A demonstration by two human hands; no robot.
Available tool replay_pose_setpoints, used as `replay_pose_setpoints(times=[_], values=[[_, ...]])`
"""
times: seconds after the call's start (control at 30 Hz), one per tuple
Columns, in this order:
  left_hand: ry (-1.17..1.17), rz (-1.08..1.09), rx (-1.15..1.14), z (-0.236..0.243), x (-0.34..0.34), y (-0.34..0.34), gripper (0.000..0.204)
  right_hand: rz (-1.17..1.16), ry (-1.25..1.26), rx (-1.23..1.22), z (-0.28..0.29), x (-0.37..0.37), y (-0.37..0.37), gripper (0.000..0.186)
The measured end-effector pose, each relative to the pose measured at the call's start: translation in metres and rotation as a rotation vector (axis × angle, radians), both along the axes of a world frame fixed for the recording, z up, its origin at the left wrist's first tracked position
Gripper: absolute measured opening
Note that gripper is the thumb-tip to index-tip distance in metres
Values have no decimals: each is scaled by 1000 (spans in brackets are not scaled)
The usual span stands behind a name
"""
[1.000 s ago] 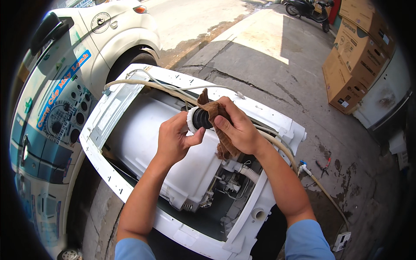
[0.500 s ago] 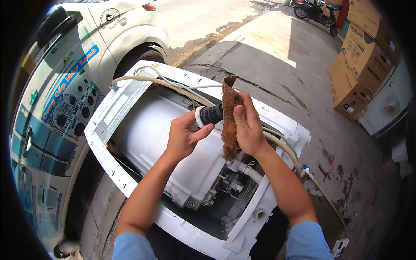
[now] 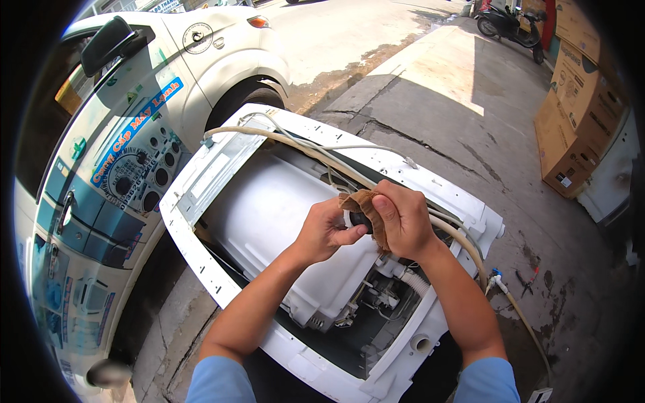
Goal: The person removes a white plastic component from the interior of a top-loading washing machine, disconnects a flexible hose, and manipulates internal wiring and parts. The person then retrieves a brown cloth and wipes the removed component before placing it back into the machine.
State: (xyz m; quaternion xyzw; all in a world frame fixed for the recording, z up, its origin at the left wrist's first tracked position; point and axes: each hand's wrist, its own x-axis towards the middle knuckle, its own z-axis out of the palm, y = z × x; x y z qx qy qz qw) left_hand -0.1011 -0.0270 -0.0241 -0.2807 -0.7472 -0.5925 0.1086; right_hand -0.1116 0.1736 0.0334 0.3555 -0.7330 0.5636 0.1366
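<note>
My left hand (image 3: 324,232) grips a short black ribbed rubber piece (image 3: 361,219) by its white collar, thumb and fingers closed on it. Around the other end of this piece, my right hand (image 3: 408,221) presses a folded brown cloth (image 3: 376,208), which hides much of it. Both hands are held close together above a white washing machine (image 3: 225,295) lying with one side open. Inside it show a smooth white tub (image 3: 272,208), wiring and a pale corrugated hose (image 3: 414,281). A beige hose (image 3: 463,247) runs along the casing's far side.
At left, close to the machine, stands a pale van (image 3: 185,64). Stacked cardboard boxes (image 3: 571,127) rise at the right, and a black scooter (image 3: 507,28) is parked behind. A blue-handled valve (image 3: 496,279) and a red-handled tool (image 3: 529,282) lie on the concrete.
The cloth, upright and spread along my right palm before, is now bunched around the black piece. My hands have drawn closer together, and the whole view has shifted slightly.
</note>
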Motion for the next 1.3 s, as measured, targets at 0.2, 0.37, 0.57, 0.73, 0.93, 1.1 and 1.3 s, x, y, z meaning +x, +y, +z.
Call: replay_pose_setpoints(times=[0.2,0.37,0.57,0.73,0.93,1.1,1.3], values=[[-114,-21,-155,9,1,-8,55,-5,-74,-34,-4,-11,11,45],[-245,-177,180,25,9,-5,50,-62,-346,-503,-13,-27,13,45],[-244,-157,206,20,9,-1,49,-10,-534,-778,0,-18,17,58],[-559,-184,258,28,11,-1,71,188,-485,-901,-3,-24,26,42],[-881,-169,565,37,10,15,86,-8,-361,-652,4,-23,21,40],[-720,-91,383,34,8,12,80,128,-113,-622,1,-23,21,34],[-638,30,137,24,7,22,62,-371,620,292,-2,-24,15,33]])
